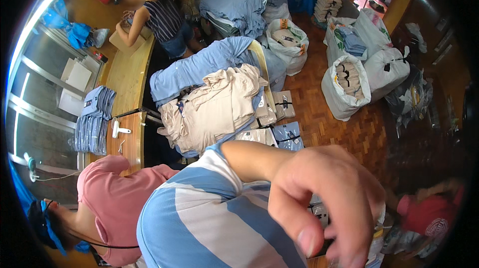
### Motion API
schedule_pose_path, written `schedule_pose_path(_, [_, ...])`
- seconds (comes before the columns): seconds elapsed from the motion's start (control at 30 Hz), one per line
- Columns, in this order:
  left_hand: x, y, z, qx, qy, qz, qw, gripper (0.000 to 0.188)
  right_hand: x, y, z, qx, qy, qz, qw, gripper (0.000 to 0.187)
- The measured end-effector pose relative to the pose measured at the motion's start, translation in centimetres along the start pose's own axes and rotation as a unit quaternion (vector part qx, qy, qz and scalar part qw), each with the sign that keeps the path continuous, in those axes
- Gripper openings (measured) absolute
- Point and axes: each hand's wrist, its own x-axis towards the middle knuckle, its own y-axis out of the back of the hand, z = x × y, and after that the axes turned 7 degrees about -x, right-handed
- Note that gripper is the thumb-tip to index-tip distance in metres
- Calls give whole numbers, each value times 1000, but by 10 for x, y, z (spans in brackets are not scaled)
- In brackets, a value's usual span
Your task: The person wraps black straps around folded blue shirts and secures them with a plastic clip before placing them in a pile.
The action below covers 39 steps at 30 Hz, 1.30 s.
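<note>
My left hand (332, 193) is raised close in front of me, its arm crossing rightward from a blue and white striped sleeve (199, 203). Its fingers bend downward, loosely curled and apart from the thumb, and I see nothing between them. Beneath it, packed items are mostly covered by the hand. Beyond the forearm lies a heap of beige shirts (214, 108) over light blue cloth (199, 63). Clear-wrapped folded beige and blue garments (287, 135) sit beside the heap. My right hand is out of view.
A person in pink (112, 198) is close at left; another in a striped top (162, 21) handles brown board at a wooden table (124, 76). Bagged blue shirts (95, 113) stand by the window. White sacks (347, 88) of garments occupy the parquet floor; someone in red (431, 213) is at right.
</note>
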Motion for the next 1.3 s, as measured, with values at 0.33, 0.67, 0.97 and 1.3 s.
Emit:
schedule_pose_path(0.33, [9, -121, -61, -94, -66, 104, 988, 36, -15, -15, 74, 52, 11, 30, 998, 41])
schedule_pose_path(0.67, [-3, -186, -100, -204, -1, 47, 978, 50, -62, -24, 162, 135, -26, 85, 987, 39])
schedule_pose_path(0.97, [-10, -195, -121, -225, 31, 60, 972, 41, -85, -33, 197, 207, -74, 108, 970, 38])
schedule_pose_path(1.3, [-28, -67, -179, -247, 41, 79, 965, 34, -53, -26, 159, 317, -130, 144, 928, 37])
